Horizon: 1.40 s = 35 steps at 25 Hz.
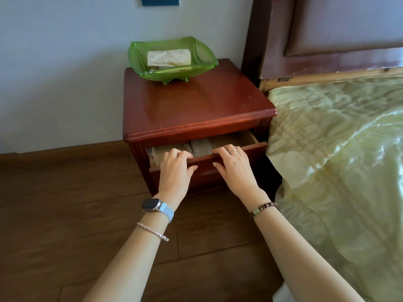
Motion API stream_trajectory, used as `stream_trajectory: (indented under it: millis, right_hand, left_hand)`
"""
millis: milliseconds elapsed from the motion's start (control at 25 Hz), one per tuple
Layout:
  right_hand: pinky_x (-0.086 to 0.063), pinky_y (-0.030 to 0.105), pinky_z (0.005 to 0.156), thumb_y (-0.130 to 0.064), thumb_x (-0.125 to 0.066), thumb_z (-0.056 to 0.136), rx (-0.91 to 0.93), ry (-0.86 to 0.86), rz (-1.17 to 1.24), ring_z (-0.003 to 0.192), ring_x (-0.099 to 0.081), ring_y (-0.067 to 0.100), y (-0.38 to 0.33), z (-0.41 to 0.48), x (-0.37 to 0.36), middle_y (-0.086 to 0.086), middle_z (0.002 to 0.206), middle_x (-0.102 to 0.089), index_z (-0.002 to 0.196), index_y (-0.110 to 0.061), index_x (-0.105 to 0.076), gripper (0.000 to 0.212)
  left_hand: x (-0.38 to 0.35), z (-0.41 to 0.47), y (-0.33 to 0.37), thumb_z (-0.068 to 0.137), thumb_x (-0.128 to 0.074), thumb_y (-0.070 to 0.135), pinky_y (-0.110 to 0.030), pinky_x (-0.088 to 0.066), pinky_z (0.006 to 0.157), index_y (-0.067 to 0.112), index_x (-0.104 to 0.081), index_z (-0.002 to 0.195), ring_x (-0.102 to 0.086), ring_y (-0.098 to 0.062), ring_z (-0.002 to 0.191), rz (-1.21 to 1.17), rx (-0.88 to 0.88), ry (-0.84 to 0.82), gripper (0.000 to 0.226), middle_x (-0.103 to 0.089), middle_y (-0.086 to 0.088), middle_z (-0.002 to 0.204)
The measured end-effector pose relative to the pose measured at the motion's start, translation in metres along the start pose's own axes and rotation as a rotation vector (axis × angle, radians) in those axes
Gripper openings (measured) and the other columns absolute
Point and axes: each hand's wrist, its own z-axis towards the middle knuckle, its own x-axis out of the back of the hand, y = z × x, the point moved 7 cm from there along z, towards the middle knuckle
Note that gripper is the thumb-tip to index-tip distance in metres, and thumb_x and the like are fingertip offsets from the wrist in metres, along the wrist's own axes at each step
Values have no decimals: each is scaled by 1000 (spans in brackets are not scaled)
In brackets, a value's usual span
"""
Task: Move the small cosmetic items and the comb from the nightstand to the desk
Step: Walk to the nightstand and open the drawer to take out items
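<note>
The red-brown wooden nightstand (196,105) stands against the wall, and its top drawer (257,147) is partly pulled out. Inside the drawer lies a beige fine-toothed comb (201,149) on a tan lining. My left hand (176,168) grips the drawer's front edge with its fingers curled over the rim. My right hand (234,164) grips the same edge just to the right, fingers hooked over the top and thumb against the drawer face. Small cosmetic items are not visible; much of the drawer's inside is hidden under the tabletop.
A green glass bowl (202,59) holding folded paper packets sits at the back of the nightstand top. A bed with a pale green quilt (340,160) and a padded headboard (338,35) is close on the right. Wooden floor (65,203) lies to the left.
</note>
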Motion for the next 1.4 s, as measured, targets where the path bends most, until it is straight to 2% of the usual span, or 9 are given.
stream_trajectory:
  millis: [280, 760, 960, 1120, 1240, 1400]
  right_hand:
    - [-46, 34, 85, -22, -69, 90, 11, -5, -4, 99, -52, 25, -2, -2, 6, 6, 108, -61, 110, -16, -63, 22]
    - [-47, 35, 79, -25, -73, 87, 96, -86, 74, 90, -48, 20, 4, -30, 13, 0, 98, -60, 102, -19, -64, 19]
    - [-48, 34, 79, -29, -72, 87, 106, -107, 95, 89, -46, 16, 10, -32, 14, -2, 98, -61, 103, -22, -66, 19]
    - [-45, 26, 79, -38, -64, 92, 81, -138, 241, 94, -50, 13, 16, -24, 23, -7, 98, -62, 102, -22, -68, 20]
    - [-44, 22, 81, -33, -63, 94, 46, -173, 291, 94, -52, 9, 29, 3, 28, -10, 94, -59, 100, -21, -69, 14]
    - [-51, 28, 83, -22, -70, 89, 4, -386, 207, 91, -62, 13, 47, 42, 3, -7, 91, -64, 94, -23, -70, 5]
  left_hand:
    - [-1, -6, 1, 89, -68, 20, -40, -46, 89, 15, -69, 106, -53, -26, 104, -48, 6, -5, 18, -60, -6, 105]
    - [1, -39, 8, 86, -72, 19, -39, -49, 77, 16, -71, 102, -55, -22, 96, -78, -56, -8, 17, -62, -3, 99]
    - [-1, -43, 8, 86, -71, 20, -27, -42, 75, 17, -71, 102, -54, -18, 96, -103, -45, -19, 16, -61, -1, 100]
    - [3, -33, 6, 89, -68, 32, -25, -48, 70, 23, -71, 99, -57, -9, 88, -172, -77, -136, 14, -60, 8, 95]
    - [7, -11, 0, 92, -62, 37, -26, -51, 66, 26, -69, 95, -58, -5, 79, -172, -96, -229, 14, -61, 10, 88]
    - [-8, 32, -20, 91, -65, 27, -33, -52, 77, 24, -68, 96, -57, -9, 84, -51, -71, -362, 7, -62, 6, 94]
